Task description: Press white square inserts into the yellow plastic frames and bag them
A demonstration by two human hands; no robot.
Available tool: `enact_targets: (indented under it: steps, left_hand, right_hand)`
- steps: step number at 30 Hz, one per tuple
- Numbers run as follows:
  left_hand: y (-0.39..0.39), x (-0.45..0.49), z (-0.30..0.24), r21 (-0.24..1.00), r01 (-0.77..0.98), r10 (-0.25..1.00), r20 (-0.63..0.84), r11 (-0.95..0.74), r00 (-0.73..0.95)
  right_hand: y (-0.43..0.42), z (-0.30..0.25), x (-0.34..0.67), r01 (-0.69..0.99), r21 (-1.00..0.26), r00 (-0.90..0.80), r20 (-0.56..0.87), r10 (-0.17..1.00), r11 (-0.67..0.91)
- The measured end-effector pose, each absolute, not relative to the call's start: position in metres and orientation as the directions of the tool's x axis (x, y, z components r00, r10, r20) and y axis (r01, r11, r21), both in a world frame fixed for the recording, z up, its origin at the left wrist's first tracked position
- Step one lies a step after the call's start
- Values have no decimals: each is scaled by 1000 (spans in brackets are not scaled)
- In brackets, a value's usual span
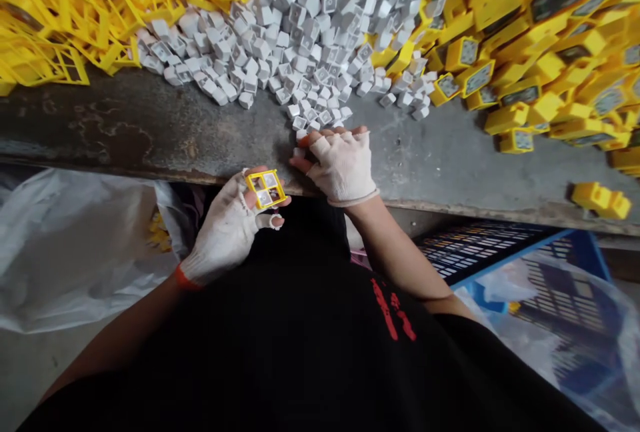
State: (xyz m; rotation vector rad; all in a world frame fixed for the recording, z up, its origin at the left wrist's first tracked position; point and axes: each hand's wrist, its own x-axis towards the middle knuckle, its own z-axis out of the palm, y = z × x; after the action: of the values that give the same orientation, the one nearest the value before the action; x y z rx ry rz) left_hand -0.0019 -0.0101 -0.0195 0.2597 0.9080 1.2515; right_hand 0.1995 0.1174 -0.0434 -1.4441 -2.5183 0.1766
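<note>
Your black shirt (300, 359) | left hand (225, 232): gloved, curled, gripping a yellow four-window plastic frame (265, 189) above the grey bench edge (150, 129) | right hand (343, 165): gloved, partly open at the white cube heap (300, 52), any hold on a cube unclear

The left hand (225, 229) and right hand (343, 169) wear white knit fingerless gloves (340, 172). An orange band (187, 279) encircles the left wrist. Upper garment: black shirt (300, 359) with red print (393, 309) on the front

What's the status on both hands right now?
Left hand holding yellow frame. Right hand at white cubes. Yellow blocks heaped beyond.
</note>
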Motion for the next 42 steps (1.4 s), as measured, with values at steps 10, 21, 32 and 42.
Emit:
enact_targets:
  steps: [10, 21, 32, 42]
  left_hand:
    - [-10, 6, -20, 685, -663, 909, -417, 302, -17]
    - [-10, 11, -20, 653, -638, 896, -420, 409, 144]
    - [-2, 11, -23, 589, -693, 862, -499, 416, 92]
    - [-2, 8, -21, 576, -698, 855, -509, 425, 100]
  right_hand:
    - [62, -41, 223, 443, -626, -469, 448, 761, 642]
    - [63, -51, 233, 177, -535, -542, 647, 536, 826]
    - [136, -47, 251, 780, -319, -458, 293, 839, 538]
    - [158, -37, 229, 742, -246, -623, 88, 777, 623]
